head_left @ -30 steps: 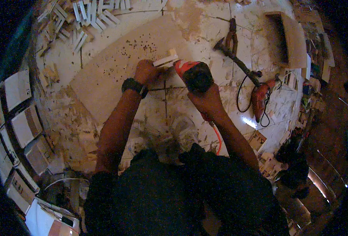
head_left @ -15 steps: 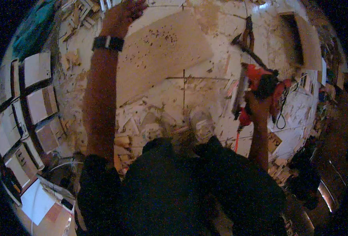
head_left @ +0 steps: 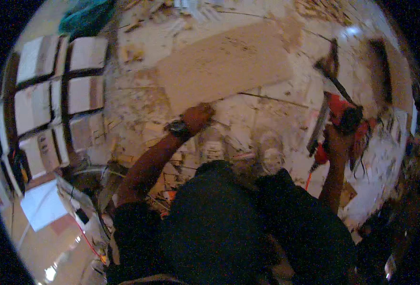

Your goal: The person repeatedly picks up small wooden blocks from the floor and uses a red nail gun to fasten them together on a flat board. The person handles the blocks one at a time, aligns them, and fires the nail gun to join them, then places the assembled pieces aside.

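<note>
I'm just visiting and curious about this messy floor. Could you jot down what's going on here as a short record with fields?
Left hand: left hand rests on the lower edge of the large pale board, wristwatch on the wrist
Right hand: right hand grips the red power tool, held off to the side
Floor: tiled floor strewn with offcuts and dust
Left side: stacked tiles in rows
Near the tool: hammer lying on the floor

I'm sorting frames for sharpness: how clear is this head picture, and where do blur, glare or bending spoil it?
Head view: soft with motion blur throughout; the red power tool in the right hand is smeared; the left hand on the pale rectangular board is slightly clearer; a glare patch whitens the floor at upper right; fisheye bends the white tiles at left; black corners.
</note>
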### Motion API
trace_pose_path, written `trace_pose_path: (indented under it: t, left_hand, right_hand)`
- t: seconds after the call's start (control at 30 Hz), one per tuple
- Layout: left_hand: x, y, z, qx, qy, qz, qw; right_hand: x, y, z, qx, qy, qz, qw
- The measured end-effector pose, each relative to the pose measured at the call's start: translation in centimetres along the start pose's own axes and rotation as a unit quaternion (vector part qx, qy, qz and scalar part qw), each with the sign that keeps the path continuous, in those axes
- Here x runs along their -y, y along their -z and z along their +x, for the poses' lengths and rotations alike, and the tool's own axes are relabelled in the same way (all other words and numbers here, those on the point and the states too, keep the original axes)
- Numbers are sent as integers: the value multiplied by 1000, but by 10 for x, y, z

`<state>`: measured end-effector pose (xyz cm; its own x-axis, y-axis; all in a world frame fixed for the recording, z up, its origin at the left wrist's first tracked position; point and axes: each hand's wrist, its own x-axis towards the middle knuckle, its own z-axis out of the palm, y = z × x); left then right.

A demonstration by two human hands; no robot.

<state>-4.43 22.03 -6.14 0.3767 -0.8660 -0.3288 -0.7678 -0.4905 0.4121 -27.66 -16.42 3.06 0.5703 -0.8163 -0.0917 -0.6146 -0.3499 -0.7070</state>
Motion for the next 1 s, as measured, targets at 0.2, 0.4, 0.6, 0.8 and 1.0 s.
trace_pose_path:
  t: [0.2, 0.4, 0.6, 0.8, 1.0]
  left_hand:
    - [-6, -25, -19, -85, 99, 10, 991]
    - [57, -12, -130, -215, 266, 28, 939]
    - [105, 1, -149, -43, 273, 91, 957]
    - [20, 28, 27, -310, 251, -251, 882]
    - [-68, 37, 171, -219, 191, -281, 914]
  right_hand:
    - [26, 14, -15, 182, -54, 125, 974]
    - [26, -1, -5, 71, -110, 4, 991]
    - [49, -7, -10, 67, -100, -4, 993]
    - [61, -19, -12, 61, -130, 77, 987]
    - [38, -13, -11, 51, -108, 86, 989]
